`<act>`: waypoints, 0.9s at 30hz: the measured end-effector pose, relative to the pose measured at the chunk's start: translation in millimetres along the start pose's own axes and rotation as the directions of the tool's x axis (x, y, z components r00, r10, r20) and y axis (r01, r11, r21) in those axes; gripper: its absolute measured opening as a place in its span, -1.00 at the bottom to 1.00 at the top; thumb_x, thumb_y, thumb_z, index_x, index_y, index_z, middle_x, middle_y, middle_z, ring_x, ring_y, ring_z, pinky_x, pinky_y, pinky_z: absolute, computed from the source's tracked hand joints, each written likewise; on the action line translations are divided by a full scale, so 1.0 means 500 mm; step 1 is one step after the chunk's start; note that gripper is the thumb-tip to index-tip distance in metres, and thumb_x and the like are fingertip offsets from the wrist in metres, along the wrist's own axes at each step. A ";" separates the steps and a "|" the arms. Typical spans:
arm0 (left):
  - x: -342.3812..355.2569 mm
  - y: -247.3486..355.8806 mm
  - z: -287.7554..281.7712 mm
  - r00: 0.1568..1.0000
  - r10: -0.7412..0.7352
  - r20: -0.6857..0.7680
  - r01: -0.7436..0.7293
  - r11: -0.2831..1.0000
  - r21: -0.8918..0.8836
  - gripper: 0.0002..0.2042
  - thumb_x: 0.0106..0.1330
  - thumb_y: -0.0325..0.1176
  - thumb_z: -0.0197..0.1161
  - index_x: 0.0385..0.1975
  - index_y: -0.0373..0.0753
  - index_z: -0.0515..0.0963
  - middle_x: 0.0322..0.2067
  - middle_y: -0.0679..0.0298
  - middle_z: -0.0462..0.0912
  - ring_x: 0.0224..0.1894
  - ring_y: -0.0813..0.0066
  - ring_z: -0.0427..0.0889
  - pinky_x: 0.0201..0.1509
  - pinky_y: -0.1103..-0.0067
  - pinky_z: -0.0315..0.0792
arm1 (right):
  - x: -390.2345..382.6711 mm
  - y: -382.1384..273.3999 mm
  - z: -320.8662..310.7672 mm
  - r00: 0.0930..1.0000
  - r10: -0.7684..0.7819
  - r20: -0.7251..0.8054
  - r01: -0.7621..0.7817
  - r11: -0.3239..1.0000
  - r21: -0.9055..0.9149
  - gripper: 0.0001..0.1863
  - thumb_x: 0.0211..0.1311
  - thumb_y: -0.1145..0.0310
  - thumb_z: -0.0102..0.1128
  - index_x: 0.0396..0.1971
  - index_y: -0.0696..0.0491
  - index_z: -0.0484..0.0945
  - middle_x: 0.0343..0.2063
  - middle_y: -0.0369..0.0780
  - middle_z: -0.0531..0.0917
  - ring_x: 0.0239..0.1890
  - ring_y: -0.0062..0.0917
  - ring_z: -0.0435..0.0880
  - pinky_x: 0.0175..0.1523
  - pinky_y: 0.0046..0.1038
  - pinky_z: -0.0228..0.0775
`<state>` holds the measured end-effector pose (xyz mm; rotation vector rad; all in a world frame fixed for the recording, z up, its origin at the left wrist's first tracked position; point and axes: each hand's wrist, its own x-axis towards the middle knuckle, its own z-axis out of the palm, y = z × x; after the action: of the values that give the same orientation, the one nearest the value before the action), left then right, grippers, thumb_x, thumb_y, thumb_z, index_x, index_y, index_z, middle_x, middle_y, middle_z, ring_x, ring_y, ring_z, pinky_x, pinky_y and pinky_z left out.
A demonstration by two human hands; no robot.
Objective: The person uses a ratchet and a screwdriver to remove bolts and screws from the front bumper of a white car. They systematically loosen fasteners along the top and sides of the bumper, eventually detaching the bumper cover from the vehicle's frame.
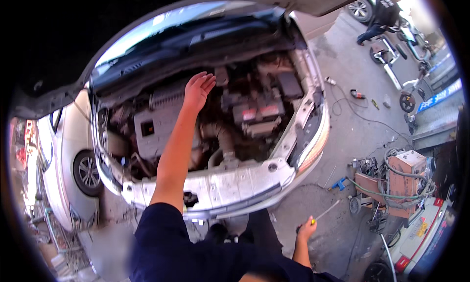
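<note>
My left hand (198, 91) reaches out over the engine bay of a white car (220, 181), fingers stretched and slightly curled, holding nothing, above the dark area between the grey engine cover (154, 132) and the battery (257, 108). A ribbed intake hose (220, 135) lies below it to the right; whether the hand touches anything is hard to tell. Down at lower right, outside the car, my right hand (306, 228) is closed on a long screwdriver (325, 209) with a yellow-and-black handle, its shaft pointing up and to the right.
The raised hood (58, 66) arches overhead. A silver car (68, 184) stands at left. At right lie a red power tool (357, 94), cables and a blue spray gun (339, 184) beside a wheeled machine (406, 184). A person in black (384, 10) bends near scooters (391, 61) at top right.
</note>
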<state>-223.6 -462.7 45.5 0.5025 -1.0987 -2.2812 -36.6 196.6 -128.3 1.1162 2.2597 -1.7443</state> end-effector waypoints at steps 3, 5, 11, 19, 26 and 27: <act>-0.334 0.068 -0.174 0.992 0.077 -0.097 -0.030 0.909 0.415 -0.66 0.38 -0.50 0.10 0.13 -0.38 0.34 -0.05 -0.04 0.58 -0.08 0.16 0.66 0.06 0.35 0.55 | -0.100 -0.116 0.068 0.943 -0.224 0.244 0.251 0.965 -0.081 -0.69 0.37 0.31 0.07 0.00 0.12 0.31 -0.66 -0.34 0.38 -0.66 -0.63 0.40 -0.54 -0.56 0.30; -0.539 0.100 -0.309 0.868 0.292 -0.401 -0.102 0.896 0.432 -0.62 0.33 -0.50 0.12 0.13 -0.39 0.30 -0.06 -0.02 0.56 -0.14 0.24 0.64 -0.02 0.42 0.56 | -0.199 -0.153 0.118 0.835 -0.311 0.454 0.332 0.943 0.035 -0.50 0.22 0.56 0.01 0.18 0.12 0.19 -0.42 -0.25 0.42 -0.57 -0.62 0.43 -0.47 -0.55 0.35; -1.076 0.122 -0.711 0.130 0.328 -0.936 0.254 0.901 0.352 -0.63 0.27 -0.52 0.10 0.06 -0.39 0.25 -0.13 0.06 0.50 -0.24 0.37 0.57 -0.26 0.51 0.50 | -0.512 -0.053 0.224 0.353 -0.144 0.925 0.162 0.983 0.092 -0.39 0.21 0.61 0.04 0.27 0.15 0.10 -0.34 -0.22 0.47 -0.55 -0.60 0.47 -0.49 -0.52 0.44; -1.209 0.260 -0.864 0.657 0.113 -0.745 0.219 0.917 0.332 -0.73 0.35 -0.46 0.12 0.02 -0.34 0.39 -0.19 0.17 0.56 -0.29 0.41 0.60 -0.26 0.53 0.50 | -0.908 0.128 0.298 0.307 0.140 0.941 0.526 0.799 -0.291 -0.56 0.27 0.27 0.21 0.10 0.12 0.43 -0.54 -0.15 0.62 -0.58 -0.47 0.62 -0.40 -0.40 0.43; -1.399 0.168 -0.982 0.542 -0.021 -0.840 0.339 0.920 0.196 -0.77 0.31 -0.44 0.14 -0.07 -0.32 0.41 -0.24 0.19 0.55 -0.37 0.42 0.61 -0.39 0.56 0.48 | -0.948 0.145 0.289 0.375 0.103 0.921 0.450 0.848 -0.278 -0.52 0.24 0.32 0.23 0.15 0.10 0.44 -0.47 -0.20 0.63 -0.60 -0.61 0.57 -0.43 -0.48 0.41; -1.443 0.137 -1.010 0.496 0.058 -0.866 0.333 0.908 0.252 -0.76 0.29 -0.44 0.13 -0.07 -0.31 0.41 -0.29 0.20 0.55 -0.43 0.42 0.58 -0.44 0.53 0.47 | -0.943 0.140 0.283 0.399 0.138 0.906 0.404 0.861 -0.309 -0.51 0.24 0.33 0.24 0.17 0.10 0.44 -0.46 -0.20 0.65 -0.49 -0.58 0.62 -0.32 -0.47 0.45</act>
<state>633.3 -347.4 -134.4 1.7430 -0.9426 -1.4767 298.8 -152.1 -13.0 -0.2167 1.8108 -1.1503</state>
